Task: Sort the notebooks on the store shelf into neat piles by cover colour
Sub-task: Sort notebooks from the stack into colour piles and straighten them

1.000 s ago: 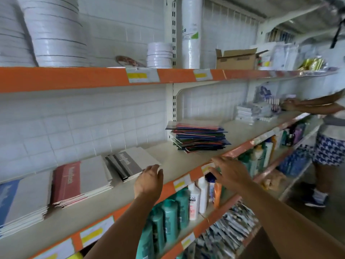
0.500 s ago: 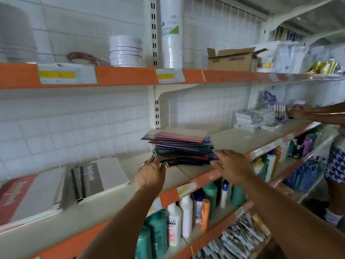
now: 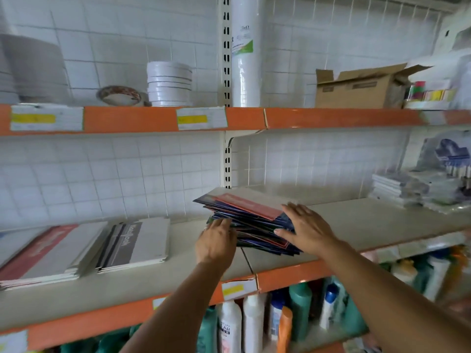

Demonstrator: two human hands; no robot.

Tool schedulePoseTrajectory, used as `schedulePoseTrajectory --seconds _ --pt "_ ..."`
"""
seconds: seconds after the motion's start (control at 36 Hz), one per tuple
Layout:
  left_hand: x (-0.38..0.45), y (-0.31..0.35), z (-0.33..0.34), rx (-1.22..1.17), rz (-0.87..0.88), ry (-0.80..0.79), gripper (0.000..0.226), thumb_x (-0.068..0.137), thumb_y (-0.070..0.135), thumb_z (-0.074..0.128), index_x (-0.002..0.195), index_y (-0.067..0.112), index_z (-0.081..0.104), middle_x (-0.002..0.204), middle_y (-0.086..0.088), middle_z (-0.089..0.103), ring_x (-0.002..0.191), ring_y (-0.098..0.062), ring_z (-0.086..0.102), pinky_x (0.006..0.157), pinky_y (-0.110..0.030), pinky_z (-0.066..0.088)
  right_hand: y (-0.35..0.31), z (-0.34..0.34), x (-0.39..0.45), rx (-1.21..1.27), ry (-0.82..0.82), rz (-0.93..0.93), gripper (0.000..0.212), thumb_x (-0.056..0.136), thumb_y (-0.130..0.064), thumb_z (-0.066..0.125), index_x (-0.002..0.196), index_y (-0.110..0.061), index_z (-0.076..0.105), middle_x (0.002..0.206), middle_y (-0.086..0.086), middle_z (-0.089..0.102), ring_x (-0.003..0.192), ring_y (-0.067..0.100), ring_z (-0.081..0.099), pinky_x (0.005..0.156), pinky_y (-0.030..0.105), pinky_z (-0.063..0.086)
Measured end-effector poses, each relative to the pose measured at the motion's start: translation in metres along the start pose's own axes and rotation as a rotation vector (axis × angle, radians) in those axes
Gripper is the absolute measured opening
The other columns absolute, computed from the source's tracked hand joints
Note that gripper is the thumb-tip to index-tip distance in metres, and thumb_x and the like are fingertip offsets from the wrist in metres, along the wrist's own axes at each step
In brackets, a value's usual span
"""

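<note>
A messy stack (image 3: 248,220) of mixed notebooks sits mid-shelf (image 3: 356,222), between the two hands. The left hand (image 3: 216,242) touches its left edge with fingers loosely extended; whether they hold anything cannot be told. The right hand (image 3: 307,228) lies flat and spread on the stack's right side — gripping nothing. Further left on the shelf lie two tidy piles, one grey-covered (image 3: 135,244), one red-covered (image 3: 43,253). Bottles (image 3: 230,324) stand on the shelf below.

Tape rolls (image 3: 169,84) and a cardboard box (image 3: 356,90) sit on the upper shelf (image 3: 331,118).
</note>
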State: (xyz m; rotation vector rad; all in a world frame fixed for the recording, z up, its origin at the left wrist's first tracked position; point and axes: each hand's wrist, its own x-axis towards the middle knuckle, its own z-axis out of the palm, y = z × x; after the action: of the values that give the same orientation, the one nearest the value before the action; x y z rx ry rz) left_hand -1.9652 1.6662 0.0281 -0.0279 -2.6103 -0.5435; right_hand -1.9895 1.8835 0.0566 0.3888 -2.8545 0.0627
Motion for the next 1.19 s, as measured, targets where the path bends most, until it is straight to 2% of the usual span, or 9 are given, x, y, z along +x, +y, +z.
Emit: schedulePoseTrajectory --seconds 0.19,0.31,0.53,0.67,0.83,0.92,0.97,1.06,1.19 --pt "0.017 0.001 0.007 0.017 0.026 0.029 0.035 0.100 0.029 0.038 0.133 0.023 0.048 0.131 0.002 0.054 0.119 -0.018 0.049 0.093 -0.031 0.041 0.001 0.009 0.026 0.032 -0.026 -0.022 0.086 0.091 -0.064 0.039 0.153 -0.023 -0.004 0.161 0.004 0.003 0.148 0.023 0.008 0.120 0.041 0.008" --pt "0.023 0.004 0.010 0.007 0.005 0.041 0.034 0.098 0.026 0.041 0.131 0.023 0.050 0.131 0.002 0.055 0.117 -0.020 0.051 0.091 -0.032 0.043 -0.001 0.013 0.032 0.035 -0.037 -0.012 0.085 0.092 -0.063 0.039 0.153 -0.022 -0.001 0.159 0.007 0.015 0.146 0.023 0.017 0.120 0.041 0.009" --pt "0.021 0.017 0.016 0.026 -0.017 0.104 0.036 0.096 0.023 0.044 0.132 0.021 0.049 0.130 0.000 0.053 0.118 -0.021 0.048 0.090 -0.033 0.041 -0.004 0.012 0.035 -0.067 0.129 -0.072 0.068 0.091 -0.066 0.034 0.145 -0.027 0.034 0.141 -0.001 0.045 0.129 0.020 0.041 0.111 0.039 0.019" --pt "0.022 0.031 0.021 0.037 -0.075 0.160 0.027 0.091 0.016 0.045 0.118 0.016 0.047 0.117 -0.004 0.051 0.107 -0.024 0.047 0.082 -0.034 0.040 0.003 0.009 0.035 0.023 0.227 -0.128 0.036 0.096 -0.046 0.039 0.116 -0.028 0.064 0.114 -0.003 0.058 0.109 0.018 0.052 0.102 0.034 0.027" --pt "0.030 0.060 0.028 0.078 -0.006 0.162 0.021 0.095 0.023 0.039 0.110 0.013 0.050 0.115 -0.009 0.054 0.105 -0.027 0.048 0.083 -0.037 0.038 0.020 -0.003 0.038 0.135 0.235 -0.145 0.024 0.102 -0.024 0.037 0.111 -0.013 0.056 0.113 0.001 0.055 0.104 0.019 0.052 0.079 0.029 0.040" --pt "0.037 0.075 0.032 0.085 0.053 0.114 0.038 0.101 0.037 0.032 0.128 0.016 0.049 0.132 -0.005 0.051 0.122 -0.023 0.043 0.098 -0.035 0.035 0.032 -0.010 0.038 0.088 0.228 -0.140 0.019 0.099 -0.016 0.039 0.113 -0.016 0.051 0.116 0.001 0.059 0.102 0.020 0.056 0.075 0.032 0.044" --pt "0.041 0.082 0.035 0.134 0.080 0.012 0.051 0.101 0.046 0.026 0.141 0.019 0.039 0.149 -0.004 0.038 0.138 -0.022 0.029 0.113 -0.038 0.022 0.039 -0.013 0.037 0.082 0.221 -0.141 0.031 0.099 -0.014 0.039 0.129 -0.020 0.045 0.125 0.002 0.058 0.107 0.021 0.057 0.078 0.032 0.047" --pt "0.043 0.089 0.042 0.217 0.077 -0.170 0.064 0.097 0.059 0.017 0.150 0.024 0.023 0.159 -0.002 0.016 0.147 -0.022 0.007 0.119 -0.043 0.001 0.047 -0.014 0.036 0.014 0.216 -0.169 0.056 0.099 -0.010 0.041 0.149 -0.027 0.023 0.138 0.003 0.051 0.112 0.019 0.057 0.087 0.030 0.049" --pt "0.040 0.095 0.046 0.239 0.073 -0.246 0.087 0.080 0.080 0.010 0.143 0.026 0.035 0.155 -0.001 0.027 0.146 -0.023 0.013 0.118 -0.051 0.001 0.060 -0.008 0.037 -0.032 0.230 -0.151 0.065 0.098 -0.008 0.043 0.152 -0.029 0.015 0.149 0.001 0.039 0.125 0.018 0.049 0.097 0.029 0.044"
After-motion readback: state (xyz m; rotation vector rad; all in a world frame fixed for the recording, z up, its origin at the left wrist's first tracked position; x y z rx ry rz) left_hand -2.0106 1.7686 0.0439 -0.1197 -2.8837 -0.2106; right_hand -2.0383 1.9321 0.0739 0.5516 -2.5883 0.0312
